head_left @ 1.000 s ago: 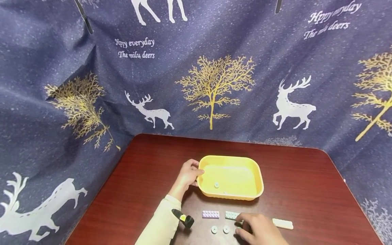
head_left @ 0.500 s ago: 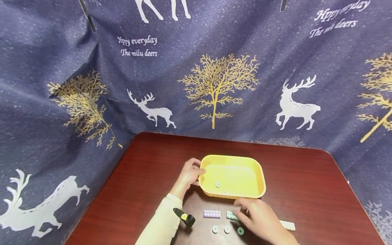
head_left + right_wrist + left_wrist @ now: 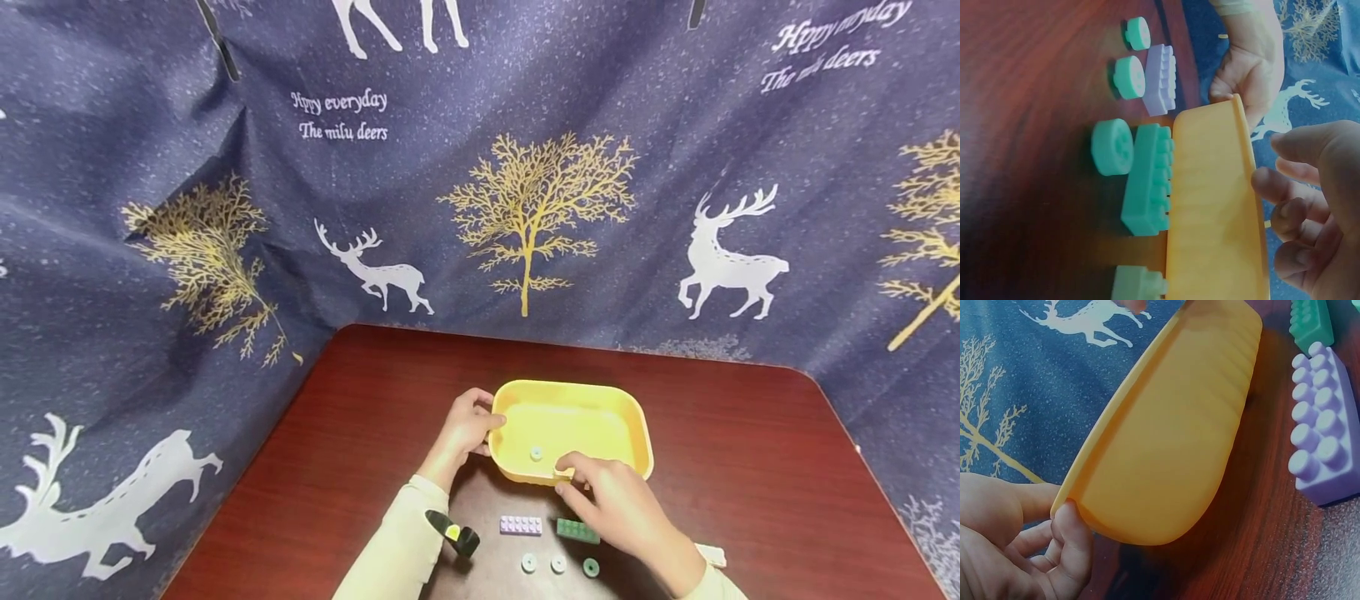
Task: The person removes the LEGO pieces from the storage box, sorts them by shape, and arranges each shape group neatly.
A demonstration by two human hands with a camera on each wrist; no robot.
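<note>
My left hand point(image 3: 467, 423) grips the left end of a yellow plastic bin point(image 3: 647, 446), its thumb over the rim. In the left wrist view, that thumb and the fingers pinch the bin's edge. My right hand point(image 3: 618, 500) is over the bin's near rim. Its fingers point(image 3: 1316, 140) are loosely bent beside the rim in the right wrist view, and I see nothing between them. A small pale toy wheel point(image 3: 536, 453) lies inside the bin. In front of it lie a purple building brick point(image 3: 521, 525) and a green building brick point(image 3: 576, 531).
Three small toy wheels, including a pale one point(image 3: 528, 563) and a greener one point(image 3: 591, 567), lie in a row nearer me. A whitish brick point(image 3: 712, 555) is partly hidden by my right forearm. A deer-print cloth point(image 3: 480, 167) hangs behind the dark red table point(image 3: 375, 400).
My right hand has moved up and left, from the green brick and wheels to the bin's near rim. The green brick is more visible. My left hand keeps its grip on the bin.
</note>
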